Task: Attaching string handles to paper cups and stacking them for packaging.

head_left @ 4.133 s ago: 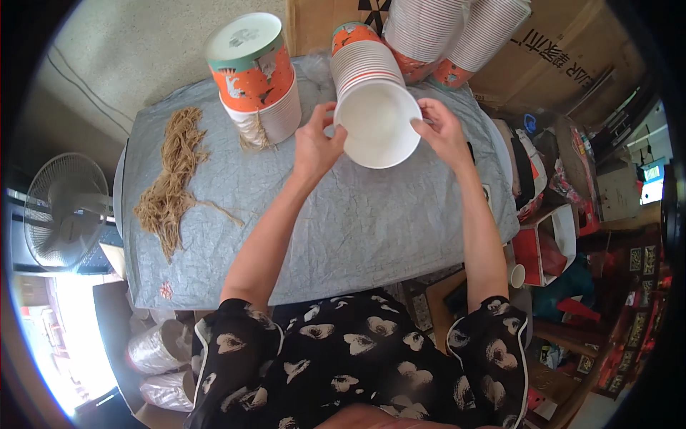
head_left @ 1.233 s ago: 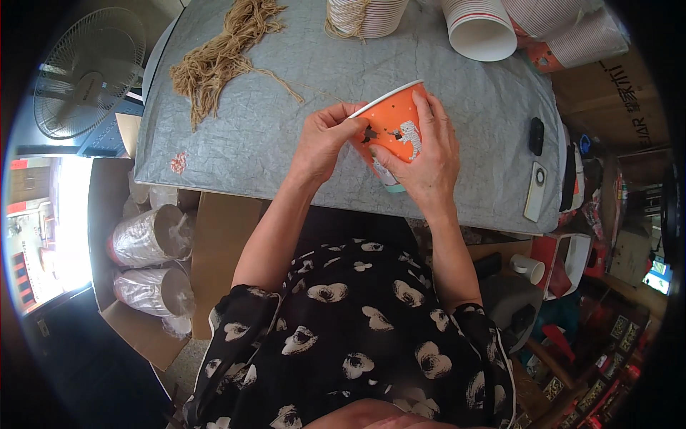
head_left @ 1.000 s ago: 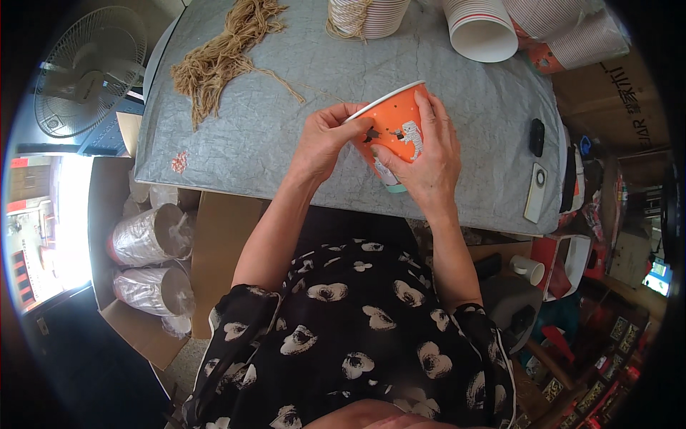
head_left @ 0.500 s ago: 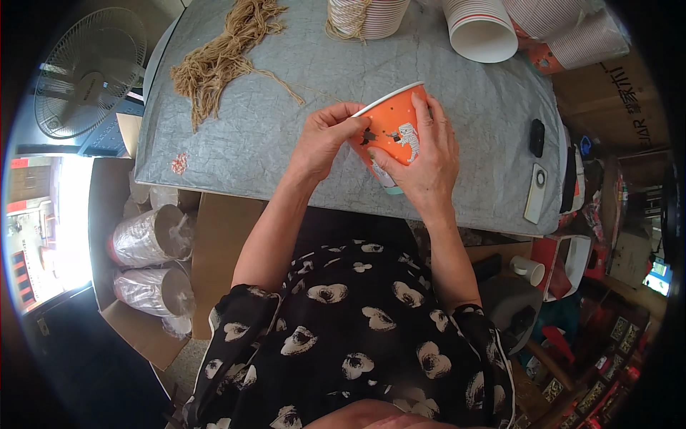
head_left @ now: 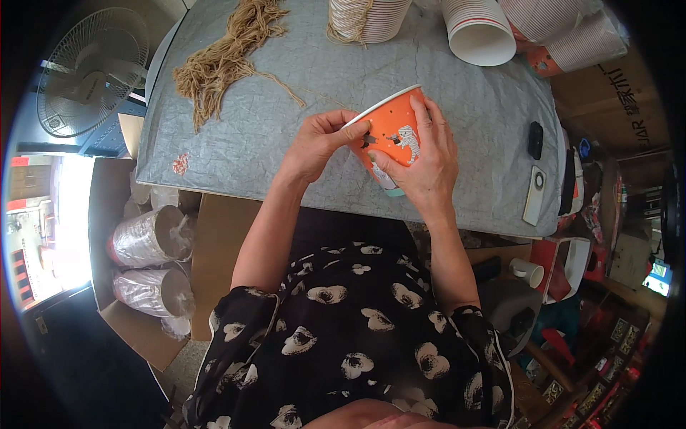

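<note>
An orange paper cup (head_left: 389,129) with a white rim and a printed mummy figure is held tilted above the near part of the table. My left hand (head_left: 318,145) pinches its rim at the left, the thumb on the outer wall and the other fingers behind the rim. Around the cup's right side my right hand (head_left: 431,161) is closed, thumb across the front and fingers along the wall. A thin strand of twine runs from the tan twine bundle (head_left: 229,61) toward my left hand. Whether its end reaches the cup is hidden.
A twine-wrapped cup stack (head_left: 371,20) stands at the far edge, with more stacked paper cups (head_left: 482,39) right of it. A black object (head_left: 535,140) and a white phone-like device (head_left: 534,196) lie at the right. Bagged cup stacks (head_left: 146,236) fill a carton lower left, below a fan (head_left: 93,79).
My left hand has slid slightly left and down along the rim. The cup has tilted a little; my right hand keeps its grip.
</note>
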Available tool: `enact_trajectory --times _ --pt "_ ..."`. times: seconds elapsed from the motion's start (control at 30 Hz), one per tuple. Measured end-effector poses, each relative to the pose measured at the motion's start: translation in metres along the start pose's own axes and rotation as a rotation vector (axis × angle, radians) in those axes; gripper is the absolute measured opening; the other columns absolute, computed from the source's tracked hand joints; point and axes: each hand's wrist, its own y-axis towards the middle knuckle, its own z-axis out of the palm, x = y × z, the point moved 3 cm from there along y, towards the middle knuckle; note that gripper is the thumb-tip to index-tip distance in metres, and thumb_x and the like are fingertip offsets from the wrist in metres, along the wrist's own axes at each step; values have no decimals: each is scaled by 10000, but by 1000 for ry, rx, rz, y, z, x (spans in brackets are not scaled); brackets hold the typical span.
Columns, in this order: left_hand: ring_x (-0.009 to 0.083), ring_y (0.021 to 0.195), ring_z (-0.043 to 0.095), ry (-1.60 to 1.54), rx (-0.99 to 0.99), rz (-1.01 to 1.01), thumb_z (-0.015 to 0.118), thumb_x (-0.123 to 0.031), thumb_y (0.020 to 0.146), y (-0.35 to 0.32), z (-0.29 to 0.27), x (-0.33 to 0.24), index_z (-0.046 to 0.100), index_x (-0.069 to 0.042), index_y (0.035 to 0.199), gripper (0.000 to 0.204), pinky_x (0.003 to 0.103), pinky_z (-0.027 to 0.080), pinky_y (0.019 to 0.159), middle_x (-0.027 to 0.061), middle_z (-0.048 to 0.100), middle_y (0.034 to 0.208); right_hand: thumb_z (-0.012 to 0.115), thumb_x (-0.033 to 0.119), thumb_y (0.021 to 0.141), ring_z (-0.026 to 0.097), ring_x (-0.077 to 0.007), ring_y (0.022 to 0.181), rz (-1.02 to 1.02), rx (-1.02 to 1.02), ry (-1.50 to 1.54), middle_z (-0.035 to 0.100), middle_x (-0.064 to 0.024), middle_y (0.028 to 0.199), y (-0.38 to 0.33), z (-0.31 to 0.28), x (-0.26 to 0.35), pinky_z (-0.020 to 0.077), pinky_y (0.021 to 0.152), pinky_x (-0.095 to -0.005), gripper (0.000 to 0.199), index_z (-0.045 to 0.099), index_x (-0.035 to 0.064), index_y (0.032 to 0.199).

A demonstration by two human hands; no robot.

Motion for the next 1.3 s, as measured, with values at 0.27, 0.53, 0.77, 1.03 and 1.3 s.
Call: enact_trajectory --times 0.27,0.53,0.77,1.03,1.3 --pt "118 991 653 -144 -67 -13 727 -203 961 -7 -22 -9 723 -22 1109 234 284 488 930 61 732 1043 930 366 620 501 -364 1316 -23 -14 29 469 -162 1485 3 -1 1 442 1050 -491 1024 451 104 1486" --pt "120 944 670 -35 -575 219 745 -147 936 -64 -163 -32 734 -43 1062 164 255 504 842 46 741 1002 904 196 681 500 -346 1338 75 -40 260 485 -180 1475 -3 -16 -19 430 1104 -438 945 441 53 1491" --pt "124 940 688 729 -969 134 735 -185 936 -138 -251 -58 764 1 1109 256 247 524 813 89 764 1046 956 263 625 409 -312 1407 109 -76 526 357 -211 1542 -62 -32 -58 340 1169 -434 1295 142 -42 1584" --pt "286 1071 685 1286 -1161 257 807 -163 853 -147 -235 -57 783 -71 1012 185 341 582 817 150 668 1272 944 69 652 467 -282 1355 270 -315 541 434 -177 1475 -122 19 -90 377 1140 -409 1111 261 -10 1525" --pt "292 910 700 1006 -272 463 747 -63 850 -21 -53 -3 750 -57 1011 161 357 573 781 110 706 1033 898 61 748 480 -239 1339 386 -356 663 436 -132 1473 -72 46 -71 419 1100 -396 1003 275 40 1534"
